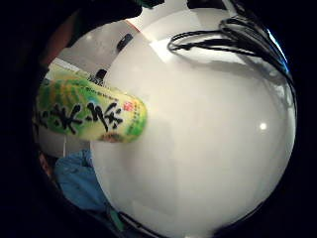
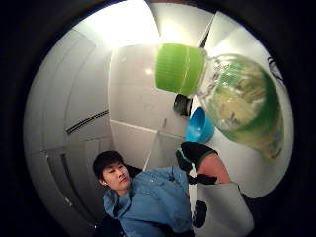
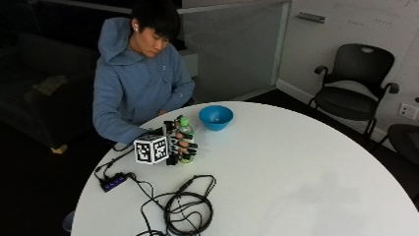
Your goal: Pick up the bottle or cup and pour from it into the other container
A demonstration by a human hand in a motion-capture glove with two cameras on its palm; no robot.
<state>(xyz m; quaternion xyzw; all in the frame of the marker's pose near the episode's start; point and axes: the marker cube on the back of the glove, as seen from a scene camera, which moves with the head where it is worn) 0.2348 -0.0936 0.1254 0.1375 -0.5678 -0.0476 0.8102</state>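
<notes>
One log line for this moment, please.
right hand: grips green bottle | bottle: upright, cap on | blue bowl: on table, apart | pour: not begun

The gloved right hand [image 3: 178,144] is low over the table, fingers [image 3: 189,146] curled.

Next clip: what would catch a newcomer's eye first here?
The green-capped bottle, held upright by the gloved right hand whose fingers curl round it, near the table's edge in front of the person. Just beyond it stands a bright blue bowl, apart from the bottle. The thumb side palm view shows the cap on the bottle.
</notes>
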